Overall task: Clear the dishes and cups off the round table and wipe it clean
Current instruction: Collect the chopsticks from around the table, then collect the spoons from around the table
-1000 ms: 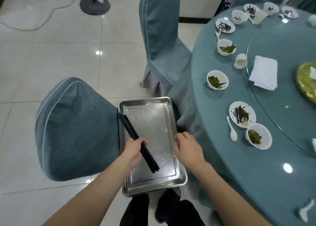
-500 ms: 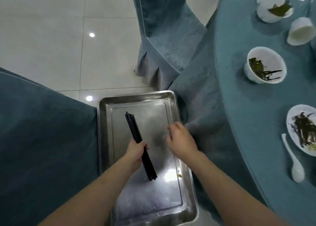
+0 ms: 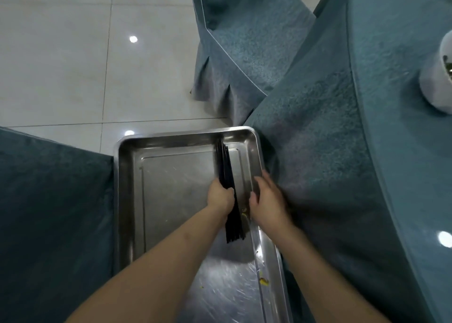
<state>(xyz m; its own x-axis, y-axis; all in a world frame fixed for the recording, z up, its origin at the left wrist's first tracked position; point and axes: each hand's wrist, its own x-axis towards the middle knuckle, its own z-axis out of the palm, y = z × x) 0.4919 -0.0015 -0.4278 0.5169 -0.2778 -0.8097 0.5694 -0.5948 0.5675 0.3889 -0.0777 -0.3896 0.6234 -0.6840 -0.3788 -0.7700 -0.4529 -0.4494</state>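
Observation:
A steel tray (image 3: 171,176) fills the lower middle of the head view. Inside it, near its right side, my left hand (image 3: 220,196) grips a bundle of black chopsticks (image 3: 226,166) that points toward the tray's far rim. My right hand (image 3: 267,200) hovers just right of the bundle over the tray's right rim, fingers apart and holding nothing. The round table with its blue-green cloth (image 3: 391,127) rises on the right, and a white bowl (image 3: 440,73) with dark scraps shows at the right edge.
A cloth-covered chair (image 3: 49,212) presses against the tray's left side. Another covered chair (image 3: 234,41) stands at the top middle, next to the draped tablecloth. Pale floor tiles (image 3: 73,53) lie at the upper left. Yellow food bits (image 3: 265,282) stick to the tray's right edge.
My left hand has carried the chopsticks from the tray's left side to its right side. My right hand stayed by the right rim. The camera has tilted down closer.

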